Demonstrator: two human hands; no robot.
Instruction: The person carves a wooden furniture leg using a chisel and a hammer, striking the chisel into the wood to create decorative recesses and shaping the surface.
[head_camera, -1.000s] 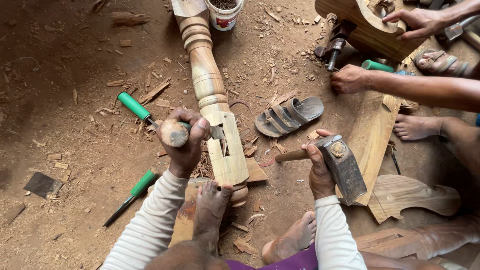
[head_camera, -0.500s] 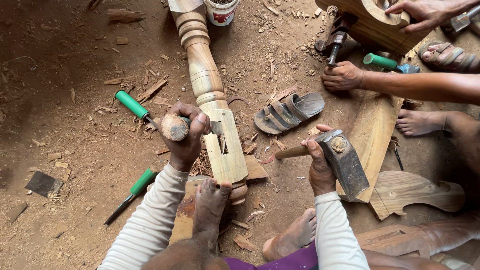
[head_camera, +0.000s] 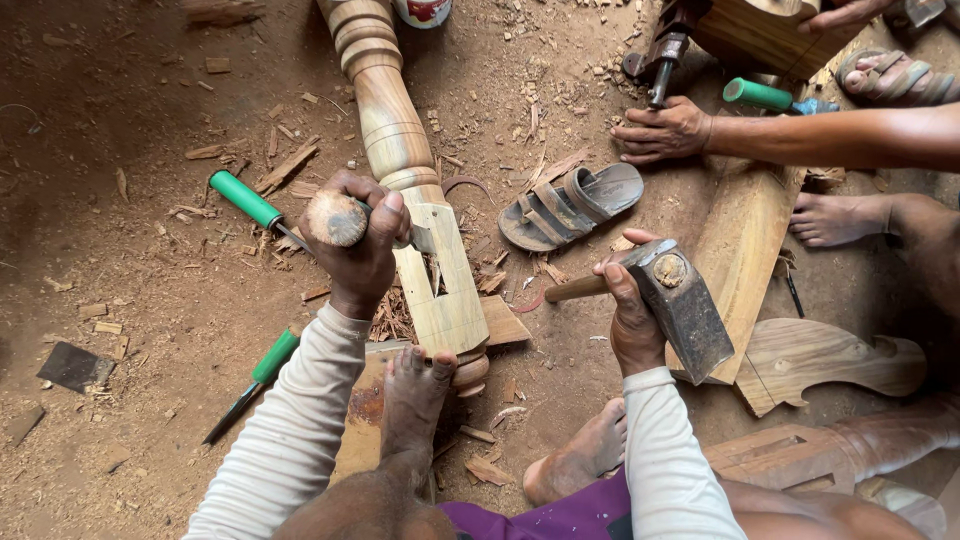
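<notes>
A: Wooden turned post, lying on the dirt floor, square end just under the left hand. Left hand is wrapped tight round a wood-handled chisel, blade tip down on the flat face.

B: Right hand?

A: Fist closed on the handle of a heavy steel hammer, held off to the right of the post, well apart from the chisel butt. Not striking at this instant.

B: How far in?

A: Mortise slot is already opened in the square block, right beside the chisel tip, rough edges, chips piled below the left wrist. Depth I can't tell. I'd judge it partway: slot started, walls not yet cleaned.

B: Post secured?

A: Bare foot pressed on the near end, below both hands.

B: Other tools?

A: Two green-handled chisels, one left of the left hand, one lower left, both untouched.

B: Someone else there?

A: Yes, a co-worker's hand flat on the ground above the right hand, near a sandal. Separate work.
</notes>
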